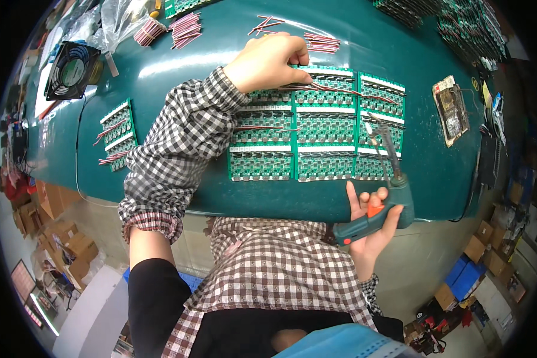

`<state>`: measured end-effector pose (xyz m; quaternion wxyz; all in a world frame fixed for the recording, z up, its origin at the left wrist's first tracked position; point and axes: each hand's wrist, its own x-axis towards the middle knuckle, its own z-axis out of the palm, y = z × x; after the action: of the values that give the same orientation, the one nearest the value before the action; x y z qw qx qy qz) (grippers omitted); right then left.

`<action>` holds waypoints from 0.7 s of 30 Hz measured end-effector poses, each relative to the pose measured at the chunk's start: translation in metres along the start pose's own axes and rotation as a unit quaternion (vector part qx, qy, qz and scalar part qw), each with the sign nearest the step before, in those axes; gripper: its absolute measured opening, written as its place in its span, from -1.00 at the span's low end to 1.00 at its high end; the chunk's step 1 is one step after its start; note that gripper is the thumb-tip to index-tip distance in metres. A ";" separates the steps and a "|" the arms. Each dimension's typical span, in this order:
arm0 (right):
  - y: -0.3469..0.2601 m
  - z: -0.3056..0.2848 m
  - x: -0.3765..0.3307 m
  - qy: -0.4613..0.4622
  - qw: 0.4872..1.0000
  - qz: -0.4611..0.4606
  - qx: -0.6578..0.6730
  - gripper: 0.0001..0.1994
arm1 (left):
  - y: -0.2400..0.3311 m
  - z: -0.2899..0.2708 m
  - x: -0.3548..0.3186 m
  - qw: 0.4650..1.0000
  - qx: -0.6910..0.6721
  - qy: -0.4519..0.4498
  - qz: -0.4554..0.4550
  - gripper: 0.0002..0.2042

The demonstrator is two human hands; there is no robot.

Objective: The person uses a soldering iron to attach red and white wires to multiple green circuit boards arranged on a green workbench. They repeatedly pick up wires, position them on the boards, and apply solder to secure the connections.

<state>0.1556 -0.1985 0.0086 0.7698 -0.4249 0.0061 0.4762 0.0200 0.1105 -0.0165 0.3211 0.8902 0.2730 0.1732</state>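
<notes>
My left hand [268, 62] reaches over the far side of a block of green circuit boards [325, 164]. Its thumb and fingers are pinched on thin red and black wires [355, 93], which stretch right across the upper boards. In my right hand [364, 238] is a dark green soldering gun [404, 203] with an orange trigger. Its metal tip points away from me, over the boards' right column. More red and black wire [259, 127] lies on the left column, partly hidden by my left sleeve.
Bundles of cut wires [185, 30] lie at the back of the green table [179, 62]. A black fan [71, 70] and a small wired board [118, 136] are on the left. To the right sits a stained, open tray [450, 110]; stacked boards [468, 30] stand behind it.
</notes>
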 end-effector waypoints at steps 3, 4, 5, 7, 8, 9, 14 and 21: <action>0.005 0.000 0.003 -0.039 0.999 0.000 0.019 -0.61 | -0.002 0.003 0.005 1.000 -0.016 -0.001 0.011 -0.74; 0.007 0.000 0.005 -0.048 0.998 -0.001 0.033 -0.61 | -0.002 0.003 0.006 1.000 -0.023 -0.003 0.012 -0.75; 0.008 -0.003 0.008 -0.060 0.997 -0.004 0.043 -0.58 | -0.003 0.004 0.008 1.000 -0.022 0.004 0.020 -0.75; 0.009 -0.002 0.009 -0.057 0.998 -0.016 0.036 -0.57 | -0.004 0.005 0.010 0.999 -0.020 0.018 0.034 -0.76; 0.009 -0.002 0.009 -0.055 0.998 -0.020 0.035 -0.57 | -0.004 0.006 0.011 0.999 -0.016 0.017 0.037 -0.76; 0.009 -0.003 0.009 -0.053 0.998 -0.022 0.036 -0.57 | -0.004 0.007 0.011 0.999 -0.011 0.017 0.040 -0.76; 0.009 -0.002 0.004 -0.041 0.998 -0.027 0.029 -0.56 | -0.001 0.007 0.012 0.999 -0.019 0.010 0.044 -0.77; 0.010 -0.007 0.002 -0.035 0.999 -0.021 0.004 -0.56 | 0.003 0.007 0.012 0.999 0.007 0.009 0.047 -0.77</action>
<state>0.1524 -0.1997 -0.0034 0.7812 -0.4046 -0.0276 0.4746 0.0336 0.1126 -0.0181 0.3036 0.9027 0.2350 0.1941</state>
